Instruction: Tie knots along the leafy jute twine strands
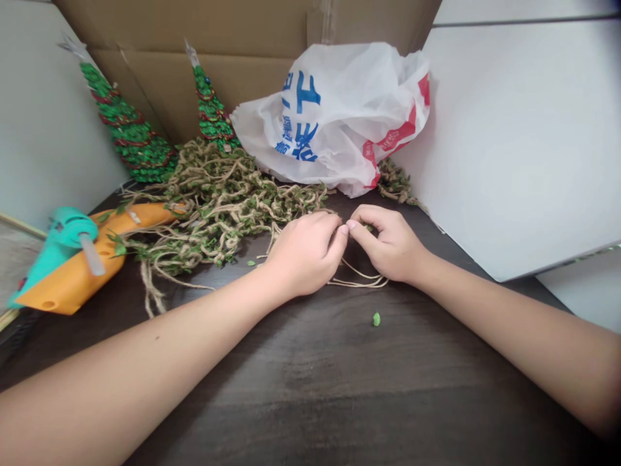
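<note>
My left hand (305, 254) and my right hand (388, 243) meet at the fingertips above the dark wood table (310, 388). Both pinch a strand of jute twine (361, 278), and the fingers hide the exact grip. Loose ends of that twine trail out below my hands. To the left lies a tangled heap of jute twine with small green leaves (218, 207). A small green bead of material (376, 318) sits on the wood just below my right hand.
Two green glittery cone trees (127, 126) (211, 107) stand at the back left. An orange and teal hot glue gun (65, 265) lies at the left. A white plastic bag (334, 120) rests against a cardboard wall (194, 71). A white board (509, 142) leans at the right.
</note>
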`<state>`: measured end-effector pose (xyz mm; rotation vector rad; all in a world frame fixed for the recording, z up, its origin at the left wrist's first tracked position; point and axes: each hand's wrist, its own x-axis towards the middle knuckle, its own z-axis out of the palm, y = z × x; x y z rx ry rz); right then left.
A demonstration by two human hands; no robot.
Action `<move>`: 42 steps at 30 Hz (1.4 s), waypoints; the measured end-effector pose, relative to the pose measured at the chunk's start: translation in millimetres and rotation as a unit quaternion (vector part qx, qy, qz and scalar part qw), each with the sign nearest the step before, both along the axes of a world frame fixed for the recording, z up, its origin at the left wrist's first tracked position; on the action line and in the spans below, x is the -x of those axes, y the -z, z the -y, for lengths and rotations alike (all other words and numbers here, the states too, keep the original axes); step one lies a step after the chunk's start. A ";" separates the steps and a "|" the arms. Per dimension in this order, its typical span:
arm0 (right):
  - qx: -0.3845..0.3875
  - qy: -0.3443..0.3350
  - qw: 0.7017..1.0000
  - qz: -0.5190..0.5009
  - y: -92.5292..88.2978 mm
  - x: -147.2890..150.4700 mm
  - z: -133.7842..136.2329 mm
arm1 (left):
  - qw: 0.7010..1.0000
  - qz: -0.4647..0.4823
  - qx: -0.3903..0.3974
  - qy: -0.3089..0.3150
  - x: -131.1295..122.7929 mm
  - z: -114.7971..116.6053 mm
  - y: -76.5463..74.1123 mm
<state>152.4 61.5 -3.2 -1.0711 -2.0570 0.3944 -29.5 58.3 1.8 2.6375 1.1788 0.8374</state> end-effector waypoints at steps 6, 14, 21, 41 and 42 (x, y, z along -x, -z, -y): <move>0.002 0.003 1.000 -0.004 0.6 -0.1 -0.3 | 1.000 0.014 -0.001 0.003 0.2 -1.4 2.4; -0.014 -0.013 1.000 -0.010 1.2 0.6 -0.3 | 0.989 0.111 -0.012 0.093 1.5 0.5 1.2; 0.007 0.008 1.000 -0.020 3.0 -0.1 0.0 | 0.981 0.130 -0.002 0.144 2.4 1.2 2.5; 0.033 -0.081 0.996 -0.022 -0.6 -0.8 -0.3 | 0.996 0.068 -0.001 0.064 2.0 -0.9 2.8; 0.034 -0.087 0.995 -0.028 -1.0 -0.8 0.0 | 0.996 0.065 -0.001 0.056 2.2 -1.0 2.6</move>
